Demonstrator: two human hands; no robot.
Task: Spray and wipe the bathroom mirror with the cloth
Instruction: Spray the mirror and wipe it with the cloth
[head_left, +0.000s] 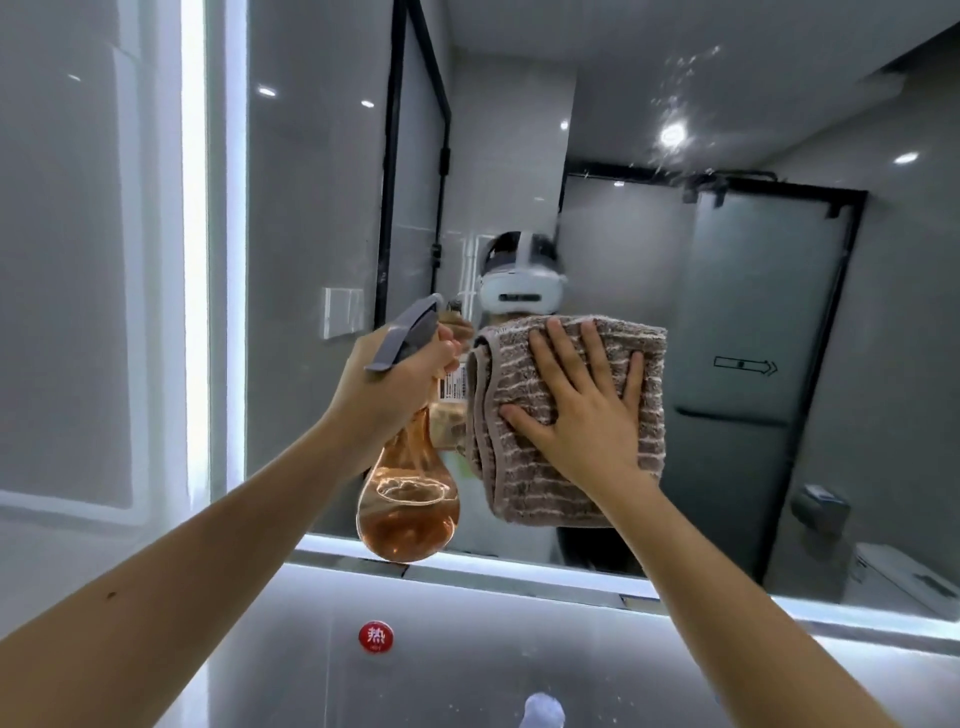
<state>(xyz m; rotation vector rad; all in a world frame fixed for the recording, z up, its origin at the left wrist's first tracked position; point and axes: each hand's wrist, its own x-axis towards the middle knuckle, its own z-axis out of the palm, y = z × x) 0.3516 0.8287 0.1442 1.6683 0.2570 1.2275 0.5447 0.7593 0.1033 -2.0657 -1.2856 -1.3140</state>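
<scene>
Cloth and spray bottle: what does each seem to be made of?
Cloth: looks like terry towel fabric, brown with pale stripes; fuzzy looped surface, soft folded edges. Spray bottle: probably clear amber-tinted plastic, possibly glass; glossy, with liquid visible inside. Its grey trigger head looks like matte plastic.

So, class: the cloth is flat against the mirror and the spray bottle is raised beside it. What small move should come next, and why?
Probably slide the right hand and the cloth up and to the right across the mirror. Spray droplets still speckle the glass up there, above the cloth, so that patch looks unwiped. The left hand can simply keep the spray bottle clear.
</scene>
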